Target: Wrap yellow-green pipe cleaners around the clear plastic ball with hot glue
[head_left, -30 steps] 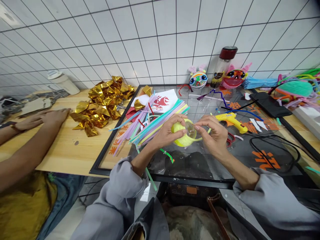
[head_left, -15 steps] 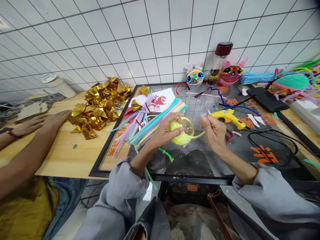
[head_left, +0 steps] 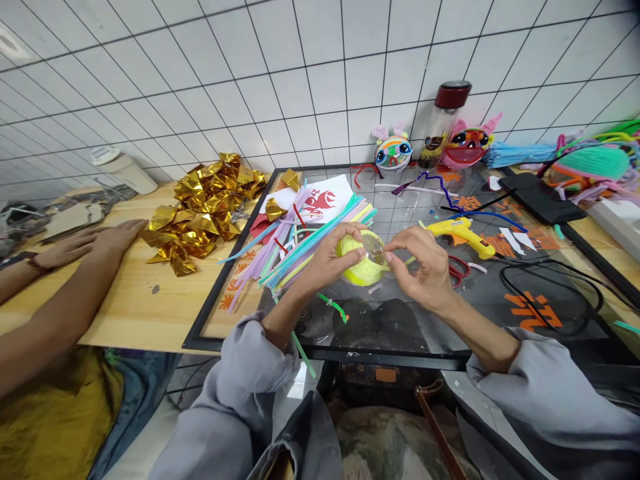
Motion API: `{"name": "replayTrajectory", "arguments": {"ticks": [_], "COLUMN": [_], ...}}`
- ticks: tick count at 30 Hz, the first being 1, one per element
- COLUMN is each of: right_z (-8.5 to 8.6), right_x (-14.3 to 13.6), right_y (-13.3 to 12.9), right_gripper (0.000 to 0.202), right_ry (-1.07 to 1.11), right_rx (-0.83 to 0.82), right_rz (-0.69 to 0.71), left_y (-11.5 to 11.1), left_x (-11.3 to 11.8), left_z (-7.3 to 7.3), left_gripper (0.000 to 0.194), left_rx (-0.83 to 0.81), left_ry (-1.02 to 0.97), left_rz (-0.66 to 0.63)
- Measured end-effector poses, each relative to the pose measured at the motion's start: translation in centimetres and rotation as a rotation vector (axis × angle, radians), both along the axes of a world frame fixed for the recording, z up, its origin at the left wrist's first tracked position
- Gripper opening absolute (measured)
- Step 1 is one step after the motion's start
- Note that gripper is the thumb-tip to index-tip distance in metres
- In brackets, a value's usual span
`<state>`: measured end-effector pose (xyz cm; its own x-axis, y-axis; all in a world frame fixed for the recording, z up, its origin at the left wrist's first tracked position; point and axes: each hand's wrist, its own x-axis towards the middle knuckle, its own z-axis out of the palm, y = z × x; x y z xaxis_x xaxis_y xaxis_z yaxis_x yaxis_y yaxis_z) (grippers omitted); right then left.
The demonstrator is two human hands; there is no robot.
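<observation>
two bare hands meet over the black-framed clear panel [head_left: 395, 327], with a yellow pipe-cleaner coil [head_left: 363, 273] between them, just right of the bundle of pastel pipe cleaners [head_left: 320, 245]. the left hand [head_left: 336, 259] grips the coil's side, thumb across its near face and fingers over the top. the right hand [head_left: 420, 268] is narrowed to a thumb-and-forefinger pinch at the edge of the coil's clear centre [head_left: 374, 245]; whether anything sits in that pinch cannot be told.

for good work at this edge, the left grip is best kept firm yet light, since hard squeezing would likely flatten the soft windings. small fingertip touches should suit the clear centre better than pulling, which might drag the rows loose. the yellow glue gun [head_left: 465, 237] lies near the right hand, so that wrist had best clear its nozzle.
</observation>
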<state>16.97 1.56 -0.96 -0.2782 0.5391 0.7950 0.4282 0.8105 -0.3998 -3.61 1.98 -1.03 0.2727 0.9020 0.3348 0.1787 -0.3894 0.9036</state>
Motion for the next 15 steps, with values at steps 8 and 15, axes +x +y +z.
{"name": "replayTrajectory", "arguments": {"ticks": [8, 15], "right_z": [-0.2, -0.2], "right_x": [1.0, 1.6], "right_y": [1.3, 1.7], "right_gripper": [0.012, 0.007], "right_ry": [-0.164, -0.226], "right_rx": [-0.011, 0.016], "right_rz": [0.106, 0.128], "left_y": [1.0, 1.3], "left_x": [-0.4, -0.5], "left_z": [-0.8, -0.8], "left_gripper": [0.026, 0.026], "left_rx": [-0.076, -0.089], "left_ry": [-0.089, -0.100], "left_rz": [0.032, 0.032]}}
